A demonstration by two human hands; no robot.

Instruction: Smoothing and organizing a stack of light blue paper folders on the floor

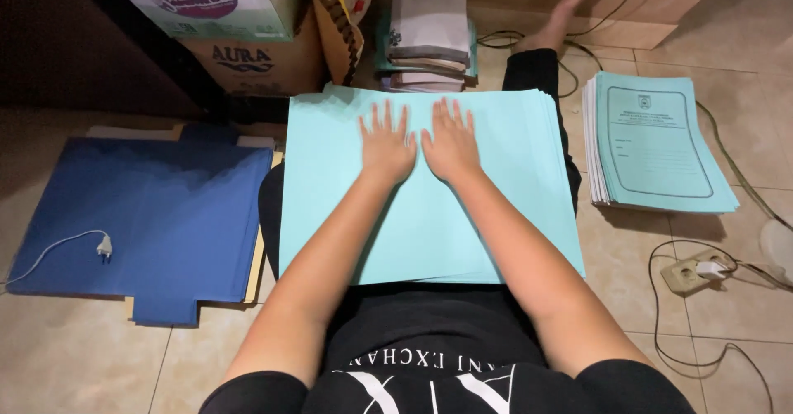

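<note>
Both hands, left hand (387, 143) and right hand (450, 141), lie spread flat, gripping nothing, pressing mid-stack on the teal paper stack (429, 191) across the lap; squaring step, likely a sheet lifted at an edge next.

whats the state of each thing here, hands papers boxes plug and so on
left hand: flat, fingers spread, on the light blue sheets
right hand: flat on the same sheets
light blue sheets: stacked flat across the lap
printed folders: stacked, closed
dark blue cardboard: unfolded flat
white plug: unplugged, lying loose
power strip: one plug in
</note>
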